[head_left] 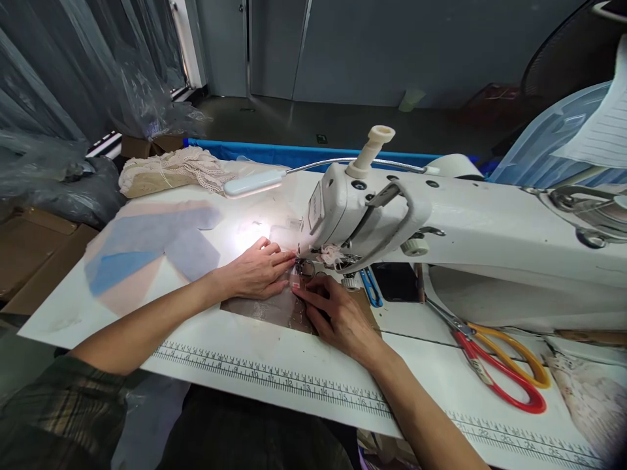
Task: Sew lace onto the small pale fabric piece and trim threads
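A white sewing machine (pixel 337 209) stands on the table, its needle area lit by a small lamp (pixel 255 184). Under the presser foot (pixel 296 262) lies a piece of sheer pale fabric (pixel 267 309). My left hand (pixel 259 269) rests flat on that fabric, fingers stretched toward the foot. Just right of the needle, my right hand (pixel 337 313) has its fingers bent and holds the fabric's edge near the foot. Part of the edge is hidden under the fingers.
Blue and peach sheer cut pieces (pixel 157 241) lie left, before a bundle of lace (pixel 176 170). Right of the needle are blue thread snips (pixel 371 287), a dark phone-like slab (pixel 396 282) and red-and-orange-handled scissors (pixel 494 365). A printed ruler (pixel 274 378) follows the table's front edge.
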The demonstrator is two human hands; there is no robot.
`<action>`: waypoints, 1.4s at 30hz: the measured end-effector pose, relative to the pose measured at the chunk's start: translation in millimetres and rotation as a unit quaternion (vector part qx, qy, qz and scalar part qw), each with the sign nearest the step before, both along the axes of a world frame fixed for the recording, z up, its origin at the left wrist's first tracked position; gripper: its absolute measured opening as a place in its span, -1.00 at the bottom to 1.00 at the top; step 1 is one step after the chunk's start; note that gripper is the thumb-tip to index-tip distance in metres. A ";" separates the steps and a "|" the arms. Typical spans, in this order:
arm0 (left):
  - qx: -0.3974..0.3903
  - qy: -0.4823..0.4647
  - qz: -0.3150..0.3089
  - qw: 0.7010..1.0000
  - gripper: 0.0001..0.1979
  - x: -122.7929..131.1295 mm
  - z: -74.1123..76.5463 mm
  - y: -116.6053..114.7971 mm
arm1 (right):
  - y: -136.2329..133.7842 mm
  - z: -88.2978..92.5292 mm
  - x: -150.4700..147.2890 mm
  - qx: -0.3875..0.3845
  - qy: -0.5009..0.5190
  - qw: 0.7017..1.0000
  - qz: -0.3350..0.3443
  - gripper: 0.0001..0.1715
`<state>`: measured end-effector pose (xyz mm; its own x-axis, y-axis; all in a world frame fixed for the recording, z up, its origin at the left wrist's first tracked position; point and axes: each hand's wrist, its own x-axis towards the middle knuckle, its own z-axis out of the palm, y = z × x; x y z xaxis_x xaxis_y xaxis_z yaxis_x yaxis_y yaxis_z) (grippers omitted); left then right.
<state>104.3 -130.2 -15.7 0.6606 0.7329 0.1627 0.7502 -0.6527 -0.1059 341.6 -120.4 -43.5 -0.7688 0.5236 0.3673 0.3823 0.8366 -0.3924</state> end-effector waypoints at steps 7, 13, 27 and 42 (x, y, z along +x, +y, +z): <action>0.010 0.000 0.003 1.000 -0.57 2.0 0.1 -0.1 | 0.1 0.9 0.0 -0.012 0.004 1.000 -0.006 -0.61; 0.053 -0.008 0.012 0.999 -0.60 5.8 -2.2 -3.9 | 0.0 1.3 0.9 -0.016 -0.006 1.000 -0.006 -0.59; 0.070 -0.104 -0.132 0.983 -0.74 -1.6 -14.6 -4.8 | -2.9 3.0 0.3 -0.011 -0.012 1.000 -0.015 -0.59; 0.066 -0.030 -0.039 0.997 -0.64 3.6 -5.7 -5.6 | -3.4 -3.3 -0.8 0.027 -0.007 0.999 -0.027 -0.56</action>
<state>107.9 -135.8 -21.4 0.7013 0.6489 0.2950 0.7048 -0.6932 -0.1509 340.8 -123.8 -46.8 -0.7451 0.5445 0.3851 0.4333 0.8342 -0.3411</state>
